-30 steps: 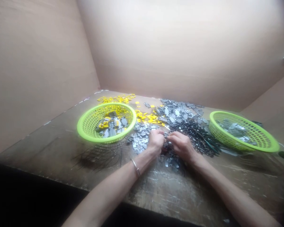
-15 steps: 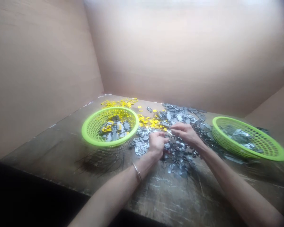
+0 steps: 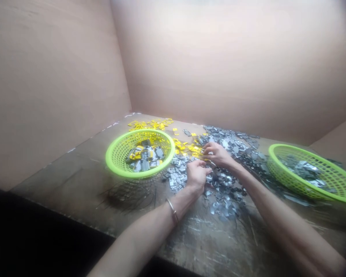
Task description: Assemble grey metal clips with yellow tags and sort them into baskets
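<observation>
Just beyond grip of right hand (image 3: pixel 218 154): small yellow plastic pcs (image 3: pixel 190 148); fingers pinched, can't tell on what. Left hand (image 3: pixel 196 176) curled over small grey metal parts (image 3: pixel 224 195), hold unclear.

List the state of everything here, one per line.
left basket, upright, partly filled with grey and yellow parts.
right basket, upright, few grey parts inside.
grey parts, loose heap on the table.
yellow pieces, scattered beside the left basket.
left hand, curled on the grey parts; grip unclear.
right hand, fingertips among the heap; grip unclear.
</observation>
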### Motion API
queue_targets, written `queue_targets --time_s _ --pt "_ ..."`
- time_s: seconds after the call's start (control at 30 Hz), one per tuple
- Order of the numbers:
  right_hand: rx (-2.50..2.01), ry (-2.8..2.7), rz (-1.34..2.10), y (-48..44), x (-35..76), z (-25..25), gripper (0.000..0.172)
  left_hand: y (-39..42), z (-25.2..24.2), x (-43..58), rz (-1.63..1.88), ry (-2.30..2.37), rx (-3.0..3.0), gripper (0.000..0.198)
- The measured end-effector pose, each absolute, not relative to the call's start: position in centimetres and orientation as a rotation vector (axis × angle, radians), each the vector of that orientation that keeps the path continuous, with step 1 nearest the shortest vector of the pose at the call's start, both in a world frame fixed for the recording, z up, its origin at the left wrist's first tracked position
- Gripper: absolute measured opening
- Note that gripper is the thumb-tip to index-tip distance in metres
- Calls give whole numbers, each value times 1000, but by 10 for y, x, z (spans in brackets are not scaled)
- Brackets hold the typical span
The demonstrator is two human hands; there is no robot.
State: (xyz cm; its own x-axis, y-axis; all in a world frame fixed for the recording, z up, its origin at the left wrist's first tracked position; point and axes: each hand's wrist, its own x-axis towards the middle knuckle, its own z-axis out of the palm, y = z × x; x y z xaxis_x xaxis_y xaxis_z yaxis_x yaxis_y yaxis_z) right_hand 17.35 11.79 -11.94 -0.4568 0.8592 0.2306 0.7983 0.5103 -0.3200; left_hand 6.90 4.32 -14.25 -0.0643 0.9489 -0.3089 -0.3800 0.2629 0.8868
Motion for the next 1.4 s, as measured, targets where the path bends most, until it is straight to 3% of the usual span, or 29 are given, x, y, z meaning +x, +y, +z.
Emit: queue_targets --time_s 0.17,0.33,0.43,0.8,1.07,1.23,1.4 --pt "-1297 -1890 968 69 198 -96 17 44 -146 69 1319 1102 725 29" --pt "-1280 -1548 1208 26 201 -104 47 44 -156 70 1337 1099 879 31" --pt "-1246 -1477 1301 20 198 -115 47 44 -161 70 1345 1134 994 30" --pt "-1276 -1504 1259 19 194 -120 43 42 -155 67 1361 1326 1252 24" --pt "-1334 -1787 836 18 190 -129 29 39 -151 66 1411 1376 1433 23" --pt "-1360 -1585 1011 15 186 -120 46 40 -151 67 1389 1347 1437 22" --pt "-1279 -1530 1210 15 188 -116 36 39 -147 66 1359 1386 1426 21"
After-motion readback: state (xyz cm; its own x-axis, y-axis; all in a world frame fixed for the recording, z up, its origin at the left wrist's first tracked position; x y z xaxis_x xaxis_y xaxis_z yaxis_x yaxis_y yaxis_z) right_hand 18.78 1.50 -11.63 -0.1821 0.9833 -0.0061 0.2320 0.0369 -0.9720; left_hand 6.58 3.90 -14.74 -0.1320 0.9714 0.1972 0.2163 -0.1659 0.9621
